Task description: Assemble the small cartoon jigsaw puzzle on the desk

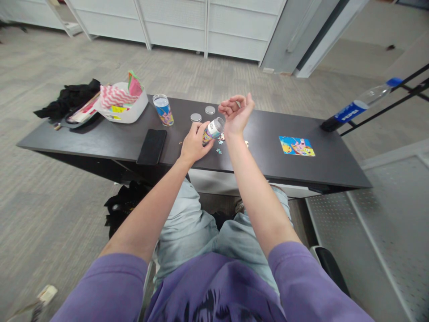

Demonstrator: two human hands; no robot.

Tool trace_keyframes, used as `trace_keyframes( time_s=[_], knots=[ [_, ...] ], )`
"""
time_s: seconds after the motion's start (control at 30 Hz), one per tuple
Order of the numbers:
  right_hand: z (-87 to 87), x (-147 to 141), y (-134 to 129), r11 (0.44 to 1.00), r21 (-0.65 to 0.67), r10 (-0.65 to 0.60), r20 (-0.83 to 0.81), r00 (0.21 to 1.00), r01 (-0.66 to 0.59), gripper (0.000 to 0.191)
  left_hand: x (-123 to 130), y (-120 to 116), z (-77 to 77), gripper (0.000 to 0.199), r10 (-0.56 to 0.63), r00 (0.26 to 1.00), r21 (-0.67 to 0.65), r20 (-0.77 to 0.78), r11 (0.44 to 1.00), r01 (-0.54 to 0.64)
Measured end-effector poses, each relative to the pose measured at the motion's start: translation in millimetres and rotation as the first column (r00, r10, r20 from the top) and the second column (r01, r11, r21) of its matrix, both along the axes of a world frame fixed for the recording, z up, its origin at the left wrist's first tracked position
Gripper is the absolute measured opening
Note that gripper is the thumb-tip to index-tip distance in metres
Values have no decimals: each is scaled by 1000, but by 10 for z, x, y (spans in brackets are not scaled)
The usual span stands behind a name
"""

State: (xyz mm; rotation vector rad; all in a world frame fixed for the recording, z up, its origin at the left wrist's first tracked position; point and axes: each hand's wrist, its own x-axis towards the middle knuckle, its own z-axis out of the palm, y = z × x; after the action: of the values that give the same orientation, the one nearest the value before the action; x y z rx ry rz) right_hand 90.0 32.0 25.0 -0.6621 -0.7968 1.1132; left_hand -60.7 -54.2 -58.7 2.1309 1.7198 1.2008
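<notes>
My left hand (197, 142) is wrapped round a clear can with a colourful cartoon label (212, 130), tilted so its open mouth points up and to the right. Right beside that mouth is my right hand (237, 115), palm up with loosely curled fingers and nothing seen in it. Small jigsaw puzzle pieces (219, 151) lie on the dark table under and between my hands, partly covered by them. Two round silver lids (195, 117) rest beyond my left hand. A second cartoon can (163, 110) stands upright to their left.
A black phone (152, 146) lies at the left, near the front edge of the dark table (264, 156). Behind it stand a white basket (129, 115) of cloths and a black cloth bundle (72, 97). At the right are a cartoon picture card (297, 146) and a cola bottle (350, 112).
</notes>
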Motion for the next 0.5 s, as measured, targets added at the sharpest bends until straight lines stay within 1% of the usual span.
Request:
trace_keyframes(
  time_s=[0.1,0.17,0.2,0.23,0.33,0.4,0.47,0.5],
  knots=[
    [21,41,76,997,60,-46,-1,999,46,75,-15,8,-9,72,40,998,-7,38,999,-40],
    [-12,169,144,987,134,-97,64,993,88,79,-34,36,-25,69,84,994,-14,71,996,-83],
    [-45,268,170,981,162,-125,122,985,105,82,-45,56,-36,67,108,990,-20,90,994,-107],
    [-86,387,186,978,175,-151,193,970,118,84,-56,76,-49,64,131,985,-29,110,991,-129],
    [-241,823,153,975,140,-211,368,906,170,87,-96,99,-72,58,178,970,-66,164,983,-169],
    [-344,1131,71,962,109,-272,412,870,249,86,-130,40,-48,66,180,964,-77,194,983,-168],
    [-437,1411,-35,955,74,-288,464,838,287,83,-148,-94,19,81,176,959,-58,221,984,-167],
    [-479,1534,-91,950,65,-297,477,827,304,82,-137,-182,66,84,164,959,-43,231,986,-158]
  ],
)
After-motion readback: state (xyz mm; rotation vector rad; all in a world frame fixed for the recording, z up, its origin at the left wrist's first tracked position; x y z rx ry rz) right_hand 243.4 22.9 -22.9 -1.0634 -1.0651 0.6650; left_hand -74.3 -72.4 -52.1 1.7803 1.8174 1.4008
